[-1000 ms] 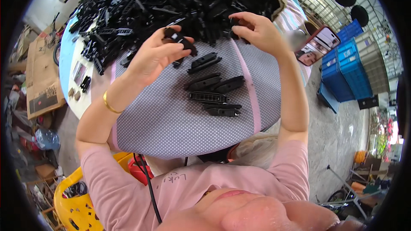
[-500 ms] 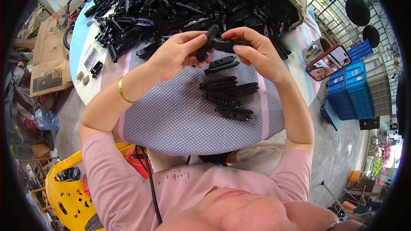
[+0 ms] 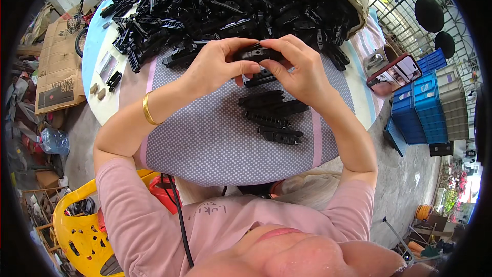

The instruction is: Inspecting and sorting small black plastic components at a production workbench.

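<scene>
Both hands, left hand [image 3: 215, 66] and right hand [image 3: 300, 69], pinch one black plastic part [image 3: 256, 53] above the dotted tabletop [image 3: 205, 138]. Finished pieces [image 3: 271, 118] lie stacked at six o'clock; the loose heap [image 3: 230, 0] sits at twelve. Squaring both halves before pressing likely seats them cleanly.

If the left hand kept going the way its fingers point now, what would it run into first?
The left hand points toward the right hand, both gripping one black plastic part. Going straight on, it would likely press that part into the right hand's fingers first, though depth is hard to judge.
</scene>
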The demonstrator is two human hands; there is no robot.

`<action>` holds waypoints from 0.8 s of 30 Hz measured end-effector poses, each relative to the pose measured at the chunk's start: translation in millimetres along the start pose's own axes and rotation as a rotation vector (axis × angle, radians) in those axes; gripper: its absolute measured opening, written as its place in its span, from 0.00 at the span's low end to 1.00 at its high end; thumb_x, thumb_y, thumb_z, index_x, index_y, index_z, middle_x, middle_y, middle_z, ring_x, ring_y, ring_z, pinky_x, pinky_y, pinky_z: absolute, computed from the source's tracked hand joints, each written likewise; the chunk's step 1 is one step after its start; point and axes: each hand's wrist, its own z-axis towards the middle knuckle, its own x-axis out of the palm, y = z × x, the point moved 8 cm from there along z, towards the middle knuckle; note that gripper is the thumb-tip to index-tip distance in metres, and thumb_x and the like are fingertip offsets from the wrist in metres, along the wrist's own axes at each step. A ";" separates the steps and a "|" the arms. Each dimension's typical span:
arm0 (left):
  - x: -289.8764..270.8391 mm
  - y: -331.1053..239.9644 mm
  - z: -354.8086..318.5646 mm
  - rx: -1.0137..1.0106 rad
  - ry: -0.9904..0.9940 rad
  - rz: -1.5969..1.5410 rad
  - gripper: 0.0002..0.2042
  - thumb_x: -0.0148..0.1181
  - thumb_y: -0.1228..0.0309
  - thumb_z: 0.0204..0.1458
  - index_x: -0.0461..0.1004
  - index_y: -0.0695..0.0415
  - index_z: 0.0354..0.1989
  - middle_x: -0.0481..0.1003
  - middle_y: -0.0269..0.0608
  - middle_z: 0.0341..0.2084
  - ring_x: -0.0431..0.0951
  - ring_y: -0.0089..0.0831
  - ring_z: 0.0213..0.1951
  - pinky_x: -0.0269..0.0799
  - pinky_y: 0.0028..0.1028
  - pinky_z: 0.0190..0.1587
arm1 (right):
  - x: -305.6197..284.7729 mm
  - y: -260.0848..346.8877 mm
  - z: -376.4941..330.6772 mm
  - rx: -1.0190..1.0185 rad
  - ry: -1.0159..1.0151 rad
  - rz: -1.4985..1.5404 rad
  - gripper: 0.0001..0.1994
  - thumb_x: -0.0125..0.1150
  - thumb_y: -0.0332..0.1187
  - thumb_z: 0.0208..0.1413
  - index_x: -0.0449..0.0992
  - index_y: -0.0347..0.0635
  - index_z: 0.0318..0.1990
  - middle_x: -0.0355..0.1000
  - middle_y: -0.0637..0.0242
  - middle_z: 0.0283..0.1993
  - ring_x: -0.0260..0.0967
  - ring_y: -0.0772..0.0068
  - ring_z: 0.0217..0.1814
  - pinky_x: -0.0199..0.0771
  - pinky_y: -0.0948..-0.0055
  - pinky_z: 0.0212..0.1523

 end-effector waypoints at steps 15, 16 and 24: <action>0.5 -37.0 -11.1 0.494 -0.052 0.556 0.18 0.64 0.77 0.42 0.72 0.65 0.44 0.77 0.49 0.34 0.77 0.29 0.28 0.73 0.22 0.32 | -6.0 5.1 0.8 -0.047 0.082 -0.251 0.22 0.71 0.38 0.35 0.76 0.39 0.40 0.74 0.64 0.34 0.70 0.63 0.36 0.64 0.68 0.44; 1.3 -37.5 -11.5 0.493 -0.048 0.539 0.16 0.64 0.74 0.44 0.73 0.64 0.43 0.77 0.48 0.32 0.75 0.30 0.25 0.72 0.22 0.31 | -6.4 3.3 -0.3 -0.049 0.079 -0.220 0.20 0.71 0.37 0.35 0.76 0.39 0.39 0.74 0.65 0.32 0.70 0.63 0.33 0.65 0.68 0.43; 5.1 -23.1 -9.8 0.411 -0.017 0.333 0.18 0.64 0.71 0.44 0.73 0.62 0.44 0.76 0.48 0.32 0.75 0.32 0.25 0.71 0.23 0.30 | -4.1 -35.1 2.3 0.344 0.274 0.359 0.12 0.63 0.32 0.48 0.77 0.39 0.40 0.75 0.68 0.36 0.70 0.81 0.37 0.68 0.80 0.41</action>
